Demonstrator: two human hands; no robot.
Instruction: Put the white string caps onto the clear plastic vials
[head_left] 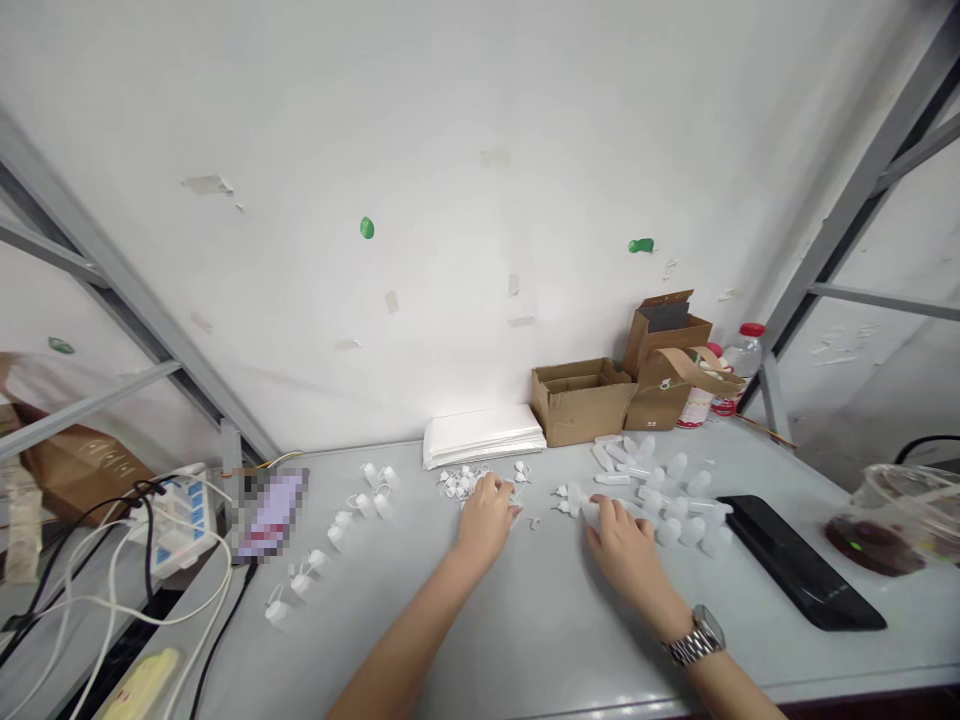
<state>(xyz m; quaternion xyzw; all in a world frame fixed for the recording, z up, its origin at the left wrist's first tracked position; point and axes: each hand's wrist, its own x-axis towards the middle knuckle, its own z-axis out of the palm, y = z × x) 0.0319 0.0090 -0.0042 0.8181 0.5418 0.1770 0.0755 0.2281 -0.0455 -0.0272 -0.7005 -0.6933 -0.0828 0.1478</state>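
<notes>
My left hand reaches over the right side of a pile of small white caps, fingers bent and apart. Some caps are hidden beneath it, and I see none clearly held. Further right, my right hand, with a metal watch at the wrist, has its thumb and fingers closed around a small translucent plastic bottle, mostly covered by the fingers. Close by it lie a couple of loose nozzle caps. Behind and right of that hand, several similar translucent bottles lie scattered on the grey table.
A slanting row of capped white bottles stands left. White sheets, an open carton and a brown paper bag line the wall. Right are a black tray and a plastic cup; cables and a power strip lie left.
</notes>
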